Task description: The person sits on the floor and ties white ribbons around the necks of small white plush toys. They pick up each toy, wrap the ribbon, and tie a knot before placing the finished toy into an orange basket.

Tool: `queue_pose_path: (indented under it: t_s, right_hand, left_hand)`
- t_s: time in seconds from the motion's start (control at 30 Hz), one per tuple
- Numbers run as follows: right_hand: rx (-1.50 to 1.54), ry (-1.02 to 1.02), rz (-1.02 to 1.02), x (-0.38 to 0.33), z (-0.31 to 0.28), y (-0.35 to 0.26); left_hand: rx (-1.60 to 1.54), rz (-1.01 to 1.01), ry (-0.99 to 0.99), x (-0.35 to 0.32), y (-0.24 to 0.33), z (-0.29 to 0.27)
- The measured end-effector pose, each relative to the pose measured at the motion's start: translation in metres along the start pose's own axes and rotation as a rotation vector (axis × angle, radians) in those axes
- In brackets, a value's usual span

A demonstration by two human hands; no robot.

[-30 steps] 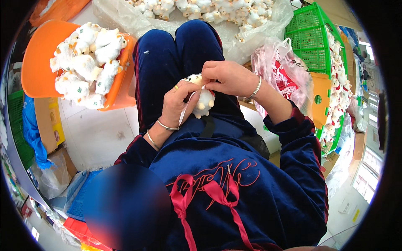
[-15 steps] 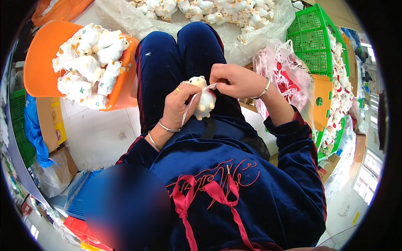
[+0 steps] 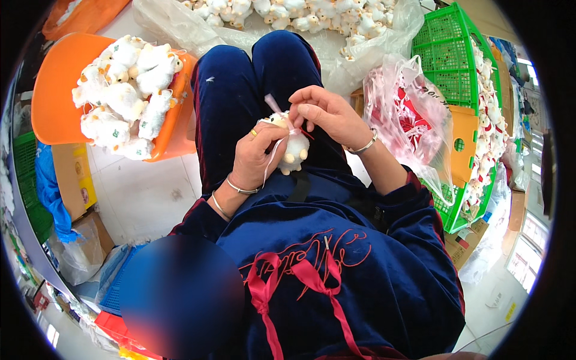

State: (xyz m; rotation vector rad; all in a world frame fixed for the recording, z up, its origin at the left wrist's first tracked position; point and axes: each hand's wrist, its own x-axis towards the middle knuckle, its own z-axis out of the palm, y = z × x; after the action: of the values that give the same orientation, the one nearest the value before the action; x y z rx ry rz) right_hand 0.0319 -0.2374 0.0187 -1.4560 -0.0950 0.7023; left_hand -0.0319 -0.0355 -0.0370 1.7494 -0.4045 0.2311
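A small white plush animal with a cream snout and feet rests upright in my lap. My left hand is closed round its left side. A thin white ribbon hangs down beside the left fingers. Another pale ribbon end stands up past the toy's head. On the toy's right, my right hand has its fingers bent but apart, the tips close to the neck; whether they touch the ribbon I cannot tell. A bit of red shows at the toy's right side.
On the left, an orange stool bears a heap of white plush toys. More plush toys lie on clear plastic sheeting beyond my knees. To the right are a clear bag with red pieces and a green crate of toys.
My right hand has gone from pinching the stretched ribbon at the toy's right to loosened fingers by its neck. A ribbon end now sticks up above the head. The left hand keeps its hold.
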Motion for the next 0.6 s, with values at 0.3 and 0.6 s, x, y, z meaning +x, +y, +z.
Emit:
queue_pose_path:
  t_s: [0.3,0.6]
  right_hand:
    - [-0.367,0.161,-0.039,0.001,0.016,0.003]
    - [0.427,0.171,-0.019,0.006,0.021,0.01]
  left_hand:
    - [-0.003,-0.012,-0.013,0.0,0.001,0.0]
    - [0.033,0.029,0.02,0.0,0.002,-0.002]
